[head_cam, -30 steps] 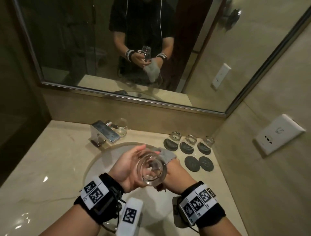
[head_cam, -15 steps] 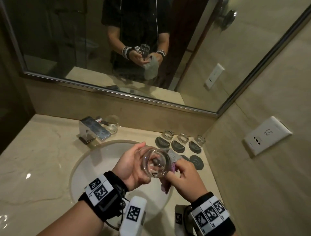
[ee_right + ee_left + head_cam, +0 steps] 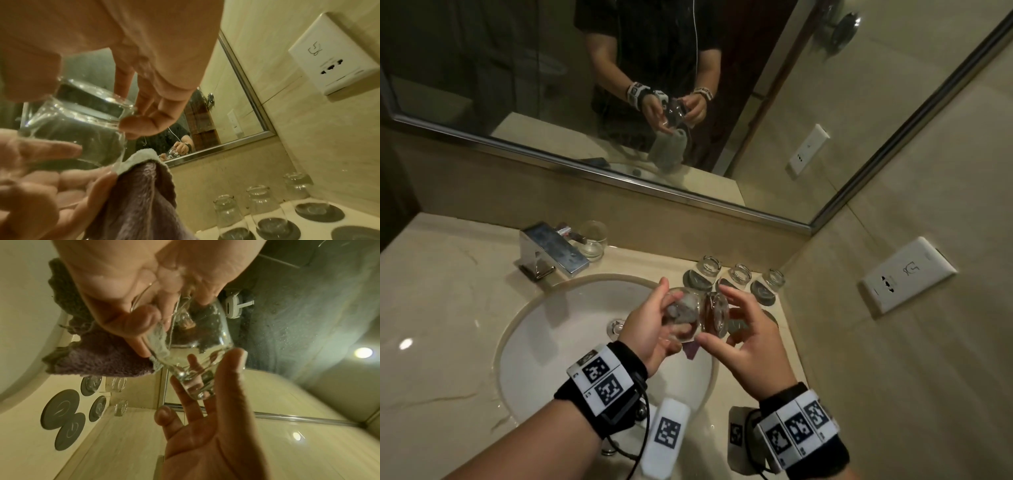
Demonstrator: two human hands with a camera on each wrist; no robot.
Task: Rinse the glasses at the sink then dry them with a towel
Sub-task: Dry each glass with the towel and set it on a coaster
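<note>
Over the sink [image 3: 558, 329], the glass [image 3: 697, 317] is held sideways between both hands. The left hand [image 3: 650, 329] is curled around the mouth end, a purple towel [image 3: 98, 356] pinched beneath. The base is gripped by the right hand [image 3: 743, 337]. Three upturned glasses [image 3: 739, 274] are lined up behind, on coasters.

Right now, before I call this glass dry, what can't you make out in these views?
1. Water left inside the glass: in the head view, glare and the left hand cover it; in the wrist views reflections smear it.
2. Most of the towel: in the head view it is hidden under the left hand and the right hand.
3. What stands in the tumbler behind the faucet: too small and dim.
</note>
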